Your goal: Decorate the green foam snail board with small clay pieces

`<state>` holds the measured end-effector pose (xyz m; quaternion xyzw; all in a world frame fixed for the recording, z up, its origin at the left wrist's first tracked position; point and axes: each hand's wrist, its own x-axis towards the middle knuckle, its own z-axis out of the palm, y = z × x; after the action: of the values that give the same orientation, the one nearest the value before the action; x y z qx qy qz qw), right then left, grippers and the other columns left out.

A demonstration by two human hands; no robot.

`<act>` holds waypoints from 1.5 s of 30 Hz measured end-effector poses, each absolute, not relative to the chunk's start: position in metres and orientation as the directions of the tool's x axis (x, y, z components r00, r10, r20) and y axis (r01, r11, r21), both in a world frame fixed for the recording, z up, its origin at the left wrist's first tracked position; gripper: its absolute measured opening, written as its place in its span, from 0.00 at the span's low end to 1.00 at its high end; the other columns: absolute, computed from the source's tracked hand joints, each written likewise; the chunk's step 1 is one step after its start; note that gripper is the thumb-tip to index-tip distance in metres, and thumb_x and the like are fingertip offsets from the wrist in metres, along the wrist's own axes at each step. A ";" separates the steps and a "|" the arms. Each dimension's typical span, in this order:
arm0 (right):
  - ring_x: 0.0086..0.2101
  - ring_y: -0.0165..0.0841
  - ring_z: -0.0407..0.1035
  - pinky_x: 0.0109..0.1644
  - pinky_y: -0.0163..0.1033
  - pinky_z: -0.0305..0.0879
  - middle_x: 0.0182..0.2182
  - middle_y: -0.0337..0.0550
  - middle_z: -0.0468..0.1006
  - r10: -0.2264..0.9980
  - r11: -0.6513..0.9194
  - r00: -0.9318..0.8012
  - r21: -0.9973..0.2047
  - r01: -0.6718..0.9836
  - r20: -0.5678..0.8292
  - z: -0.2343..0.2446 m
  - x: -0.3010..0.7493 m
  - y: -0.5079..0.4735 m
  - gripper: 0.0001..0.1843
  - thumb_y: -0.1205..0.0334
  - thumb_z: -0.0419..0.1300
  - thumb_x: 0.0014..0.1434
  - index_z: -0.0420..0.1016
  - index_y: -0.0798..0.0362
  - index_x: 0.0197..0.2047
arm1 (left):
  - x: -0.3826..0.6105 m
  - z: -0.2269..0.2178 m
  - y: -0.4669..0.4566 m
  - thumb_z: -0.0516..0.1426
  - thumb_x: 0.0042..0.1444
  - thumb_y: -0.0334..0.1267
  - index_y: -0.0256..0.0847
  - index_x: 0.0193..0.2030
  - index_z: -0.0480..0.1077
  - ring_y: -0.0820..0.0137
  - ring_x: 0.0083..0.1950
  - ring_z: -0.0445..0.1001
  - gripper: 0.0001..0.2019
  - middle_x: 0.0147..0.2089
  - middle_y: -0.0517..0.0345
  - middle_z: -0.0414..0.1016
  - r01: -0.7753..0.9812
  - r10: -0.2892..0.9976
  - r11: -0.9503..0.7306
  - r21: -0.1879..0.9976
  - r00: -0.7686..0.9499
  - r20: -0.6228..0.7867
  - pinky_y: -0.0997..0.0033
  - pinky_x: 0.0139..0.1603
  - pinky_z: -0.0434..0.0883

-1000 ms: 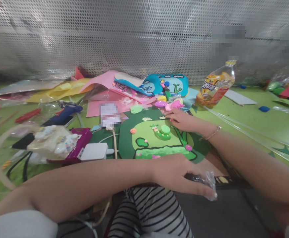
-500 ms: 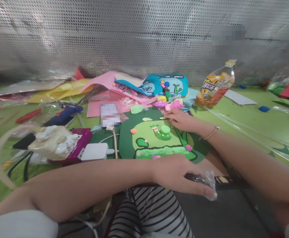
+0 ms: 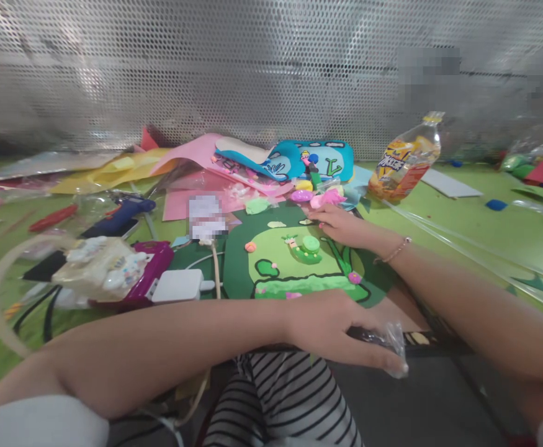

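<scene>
A green foam sheet picture lies flat in front of me, with a clay snail, flowers and grass on it. My right hand rests at its upper edge. Its fingers are stretched out, and the fingertips touch the right end of a small pale clay cloud. Nearer to me, my left hand lies over the table's front edge. Between its thumb and fingers is a crumpled clear plastic wrapper; what the wrapper contains is hard to make out.
Behind the picture are pink and yellow clay lumps and blue picture sheets. A plastic bottle leans at the back right. On the left are a purple power strip, a white charger and a blue glue gun.
Both hands keep nearly the same place. The right fingertips stay at the pale cloud, and the wrapper is still in my left hand.
</scene>
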<state>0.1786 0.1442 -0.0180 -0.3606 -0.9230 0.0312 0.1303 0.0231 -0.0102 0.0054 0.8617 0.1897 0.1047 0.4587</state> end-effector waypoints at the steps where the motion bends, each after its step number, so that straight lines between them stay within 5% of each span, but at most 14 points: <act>1: 0.50 0.43 0.64 0.56 0.52 0.60 0.49 0.54 0.69 0.667 0.744 -0.711 -0.149 0.651 0.222 -0.019 0.179 0.145 0.23 0.68 0.47 0.58 0.68 0.55 0.56 | 0.023 0.005 -0.010 0.54 0.56 0.51 0.40 0.37 0.74 0.80 0.27 0.65 0.16 0.26 0.63 0.71 0.228 0.421 -0.507 0.831 0.907 0.008 0.81 0.29 0.59; 11: 0.49 0.44 0.66 0.56 0.54 0.60 0.50 0.57 0.69 0.619 0.784 -0.752 -0.113 0.611 0.227 -0.018 0.178 0.143 0.22 0.70 0.48 0.57 0.73 0.58 0.52 | 0.024 0.004 -0.009 0.54 0.57 0.50 0.39 0.37 0.74 0.81 0.26 0.64 0.16 0.25 0.65 0.68 0.147 0.406 -0.505 0.851 0.910 0.084 0.82 0.30 0.59; 32: 0.48 0.42 0.66 0.56 0.52 0.61 0.48 0.55 0.70 0.627 0.776 -0.738 -0.117 0.619 0.252 -0.019 0.180 0.147 0.20 0.68 0.48 0.58 0.74 0.57 0.50 | 0.024 0.010 -0.009 0.55 0.55 0.51 0.38 0.37 0.74 0.79 0.27 0.66 0.17 0.27 0.62 0.72 0.281 0.422 -0.506 0.816 0.905 -0.050 0.80 0.29 0.59; 45: 0.49 0.42 0.66 0.56 0.52 0.61 0.48 0.53 0.70 0.641 0.766 -0.731 -0.143 0.626 0.234 -0.015 0.178 0.144 0.21 0.69 0.49 0.58 0.73 0.53 0.52 | 0.025 0.003 -0.009 0.54 0.56 0.53 0.38 0.37 0.74 0.80 0.25 0.64 0.19 0.24 0.63 0.69 0.237 0.424 -0.517 0.822 0.906 0.006 0.80 0.28 0.59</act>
<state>0.1781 0.1440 -0.0152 -0.3407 -0.9300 0.0271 0.1356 0.0247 -0.0094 0.0031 0.8648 0.1909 0.1033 0.4527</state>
